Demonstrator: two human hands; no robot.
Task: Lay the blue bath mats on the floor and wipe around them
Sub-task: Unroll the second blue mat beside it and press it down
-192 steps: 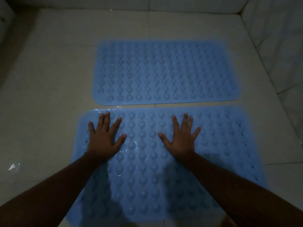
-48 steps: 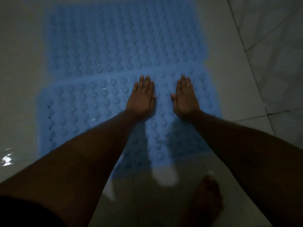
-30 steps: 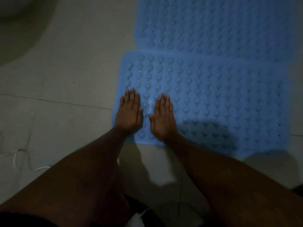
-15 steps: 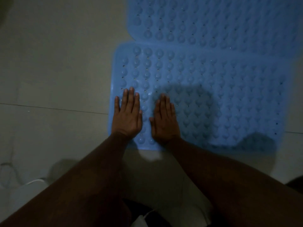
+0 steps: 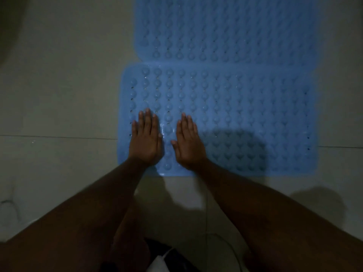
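A dim, pale tiled floor (image 5: pixel 59 95) fills the view, its grout lines running left to right across the middle and one running toward the viewer in the near part. Two blue bath mats lie flat on it, right of centre. The near mat (image 5: pixel 245 114) is studded with rows of round bumps and small holes; its far long edge meets or slightly overlaps the far mat (image 5: pixel 225 30), which reaches the top of the view. Exactly which, the dim light does not settle.

Both hands rest palm-down on the near-left part of the near mat, side by side with a narrow strip of mat between them. The left hand (image 5: pixel 146 138) lies close to the mat's left edge, fingers straight and held together, grip flat and holding nothing. The right hand (image 5: pixel 189 143) lies just beside it, fingers likewise together, thumb slightly out, grip flat and empty. A wet glint shows on the mat between the hands. A dark shadow falls across the near mat to the right of the right hand.
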